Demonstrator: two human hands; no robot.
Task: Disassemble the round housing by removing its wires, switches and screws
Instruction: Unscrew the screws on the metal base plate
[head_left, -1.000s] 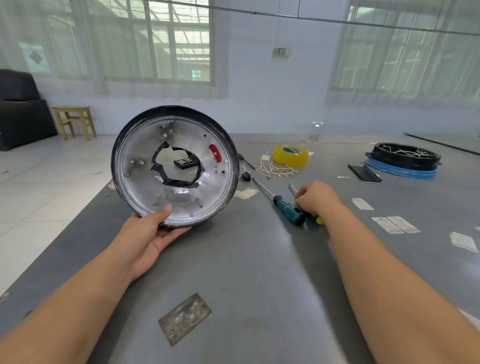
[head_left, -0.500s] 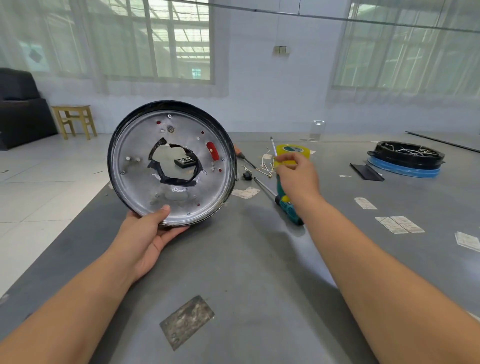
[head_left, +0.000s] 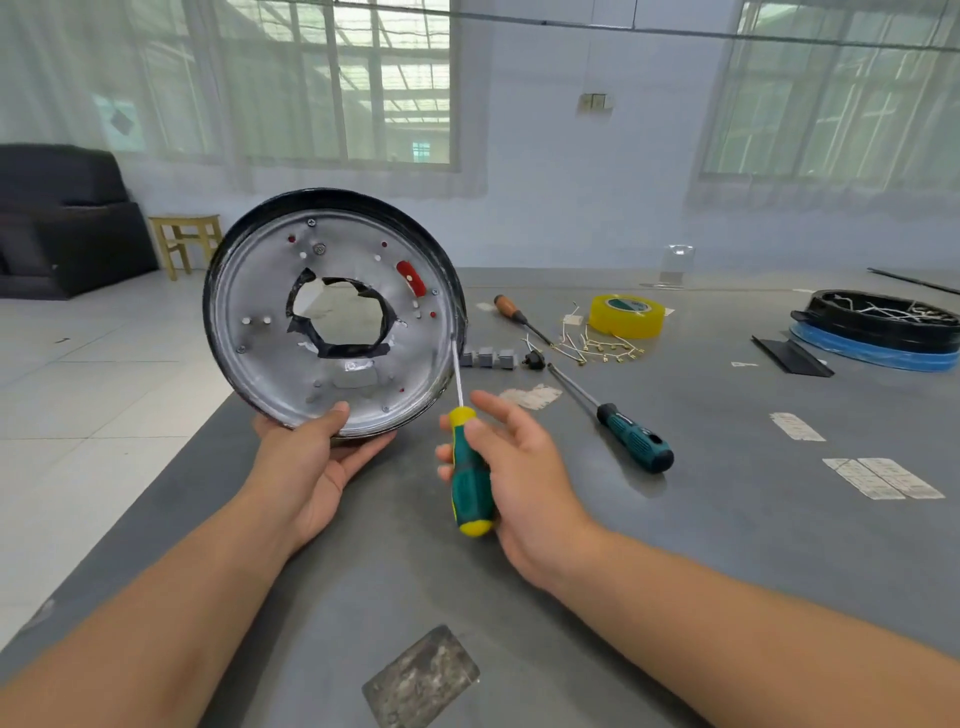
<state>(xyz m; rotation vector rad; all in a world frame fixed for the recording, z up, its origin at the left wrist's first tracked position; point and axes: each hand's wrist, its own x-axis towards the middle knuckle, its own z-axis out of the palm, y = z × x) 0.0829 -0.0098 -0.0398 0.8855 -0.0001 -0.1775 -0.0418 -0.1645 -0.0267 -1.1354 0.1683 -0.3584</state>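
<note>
Housing (head_left: 332, 317), round, one, stands on edge above the tabletop's (head_left: 675, 545) near-left part, left hand (head_left: 311, 457) gripping its lower rim. Right hand (head_left: 519, 467) has its grip closed on one green-and-yellow screwdriver (head_left: 470, 467), tip at the housing's right rim. Two more screwdrivers (head_left: 623, 431) lie on the tabletop, with three grey switches (head_left: 488, 358), one yellow tape roll (head_left: 626, 314) and loose wires (head_left: 597, 348)

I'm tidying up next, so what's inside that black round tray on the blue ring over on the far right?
The black tray holds a tangle of pale wires. Its near wall hides the bottom, so anything lying beneath the wires cannot be seen.
</note>
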